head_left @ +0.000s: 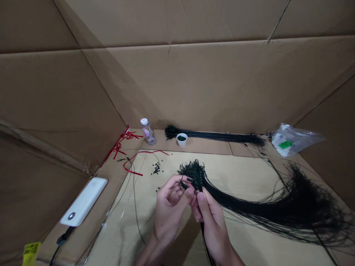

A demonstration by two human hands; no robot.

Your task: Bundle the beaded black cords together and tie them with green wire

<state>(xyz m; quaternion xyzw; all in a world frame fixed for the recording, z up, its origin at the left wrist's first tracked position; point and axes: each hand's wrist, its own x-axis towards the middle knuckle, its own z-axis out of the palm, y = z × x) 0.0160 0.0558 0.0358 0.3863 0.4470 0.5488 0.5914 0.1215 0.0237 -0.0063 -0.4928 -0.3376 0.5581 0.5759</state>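
Left hand (169, 212): half curled, fingertips at the bundle; whether it grips is hard to tell.
Right hand (210, 231): closed on the bundle's neck.
Black cord bundle (195, 174): beaded ends just above both hands, strands sweeping right.
Loose black beads (156, 168): beyond the left hand.

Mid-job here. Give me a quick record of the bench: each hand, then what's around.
left hand: fingers curled at the beaded end of the bundle
right hand: pinching the bundle of thin black strands below its beads
cup: white cup holding black beads
loose: black beads on the cardboard sheet
behind: second black strand bundle, plastic bottle, clear plastic bag
left side: red cord, white power bank
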